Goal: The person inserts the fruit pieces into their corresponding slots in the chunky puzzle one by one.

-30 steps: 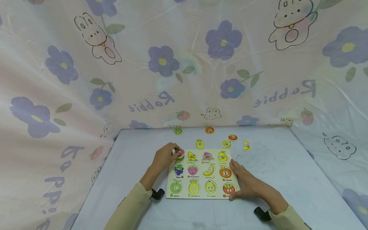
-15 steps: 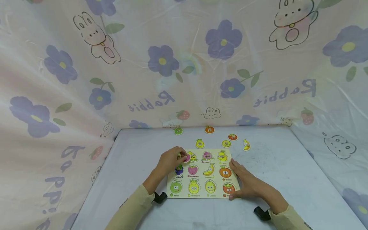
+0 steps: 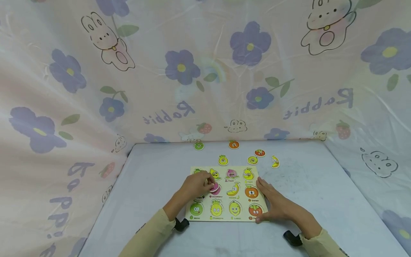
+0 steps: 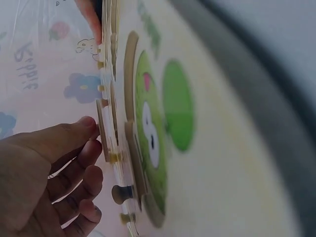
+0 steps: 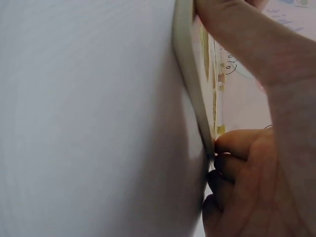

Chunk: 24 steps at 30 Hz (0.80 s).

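Observation:
My left hand [image 3: 196, 186] pinches a thin pink strawberry puzzle piece [image 3: 213, 188] between thumb and fingertips. It overlaps the printed strawberry in the middle row of the cream fruit puzzle board [image 3: 226, 218]. From the left wrist view, the held piece [image 4: 102, 131] is edge-on, tilted close along the board's face, with small knobs of other pieces around it. Spread along the board's right edge, my right hand [image 3: 278, 204] rests with its thumb at the lower corner and fingers higher up. The grape picture is mostly hidden behind my left hand.
Loose fruit pieces lie behind the board: a melon [image 3: 199, 146], an orange [image 3: 234, 145], a pineapple [image 3: 223, 160], a round yellow piece [image 3: 252, 160], a red piece [image 3: 260, 153] and a banana [image 3: 275, 162]. A patterned curtain [image 3: 208, 89] stands behind the white table [image 3: 154, 160].
My left hand has carried the pink piece from the board's upper left corner, right and toward me, to the printed strawberry. My right hand stays at the right edge.

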Available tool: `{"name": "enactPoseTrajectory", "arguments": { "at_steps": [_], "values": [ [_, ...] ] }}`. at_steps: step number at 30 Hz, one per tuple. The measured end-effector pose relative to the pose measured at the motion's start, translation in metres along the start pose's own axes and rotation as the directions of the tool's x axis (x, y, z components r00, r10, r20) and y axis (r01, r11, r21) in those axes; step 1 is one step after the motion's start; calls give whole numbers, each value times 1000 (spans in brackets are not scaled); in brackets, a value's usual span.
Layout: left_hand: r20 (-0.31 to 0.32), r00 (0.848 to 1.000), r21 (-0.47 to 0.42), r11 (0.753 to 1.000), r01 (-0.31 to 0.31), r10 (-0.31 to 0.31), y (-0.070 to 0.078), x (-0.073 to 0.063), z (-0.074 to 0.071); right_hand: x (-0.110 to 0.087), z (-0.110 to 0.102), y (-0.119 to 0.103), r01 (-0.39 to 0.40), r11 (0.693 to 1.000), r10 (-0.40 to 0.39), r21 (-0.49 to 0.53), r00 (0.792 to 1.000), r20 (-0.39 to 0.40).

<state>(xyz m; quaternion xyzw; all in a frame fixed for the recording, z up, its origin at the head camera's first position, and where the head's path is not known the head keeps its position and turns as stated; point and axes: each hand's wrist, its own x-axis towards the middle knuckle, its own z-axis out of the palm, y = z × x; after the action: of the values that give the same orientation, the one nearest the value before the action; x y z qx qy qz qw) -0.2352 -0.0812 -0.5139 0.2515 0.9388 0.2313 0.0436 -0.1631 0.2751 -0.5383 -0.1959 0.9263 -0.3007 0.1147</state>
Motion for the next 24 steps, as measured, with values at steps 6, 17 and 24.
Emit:
{"name": "enactPoseTrajectory", "arguments": {
  "at_steps": [6, 17, 24],
  "values": [
    [33, 999, 25, 999, -21, 20, 4, 0, 1, 0, 1, 1, -7, 1000, 7, 0, 1000, 5],
    [47, 998, 69, 997, -44, 41, 2, 3, 10, 0, 0, 1, -8, 1000, 8, 7, 1000, 13],
    [34, 999, 75, 997, -27, 24, 7, 3, 10, 0, 0, 1, -6, 1000, 6, -2, 1000, 8]
  ]
}}
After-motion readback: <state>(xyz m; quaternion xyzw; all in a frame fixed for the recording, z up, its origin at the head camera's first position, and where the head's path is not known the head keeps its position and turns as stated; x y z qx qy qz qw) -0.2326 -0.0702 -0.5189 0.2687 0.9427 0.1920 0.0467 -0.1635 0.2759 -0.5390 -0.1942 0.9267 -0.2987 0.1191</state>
